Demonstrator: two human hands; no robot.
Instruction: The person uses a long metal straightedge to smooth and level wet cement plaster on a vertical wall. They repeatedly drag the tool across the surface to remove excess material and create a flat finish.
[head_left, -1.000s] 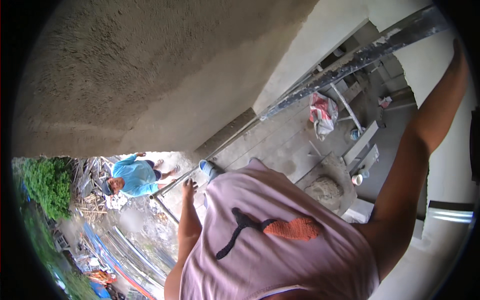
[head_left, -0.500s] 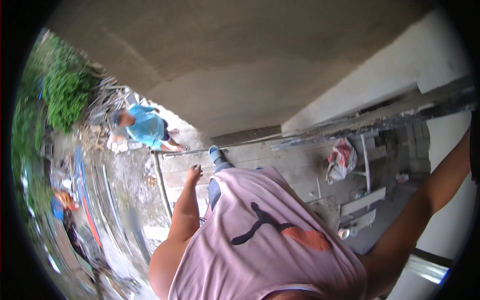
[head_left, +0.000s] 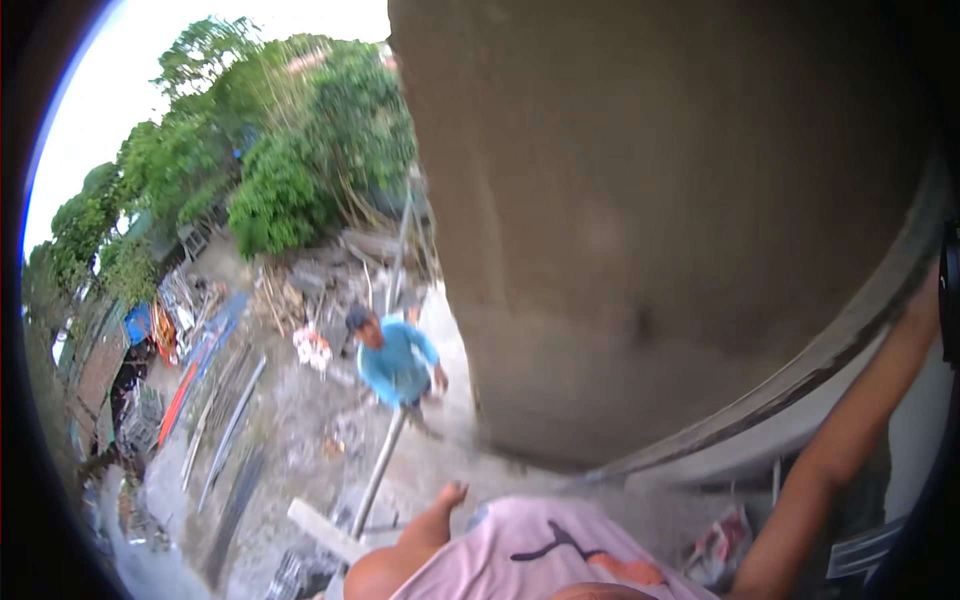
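My left hand hangs low in front of me beside my pink shirt. It is small and a little blurred, its fingers loosely apart, with nothing visible in it. A pole slants up just to the left of it. My right arm stretches out and up to the right edge of the picture, beside the ledge of the wall. The right hand itself lies beyond the visible picture. Ahead of me rises a broad grey-brown plastered wall.
A person in a light blue top and dark cap stands below, near the wall's left edge. Long pipes, wood scraps and rubble lie on the ground at left, with trees behind. A red-and-white sack lies near my right arm.
My view has swung up and to the left, bringing trees and sky in and dropping my body lower. My right arm still reaches right. The person in blue now stands facing more toward me.
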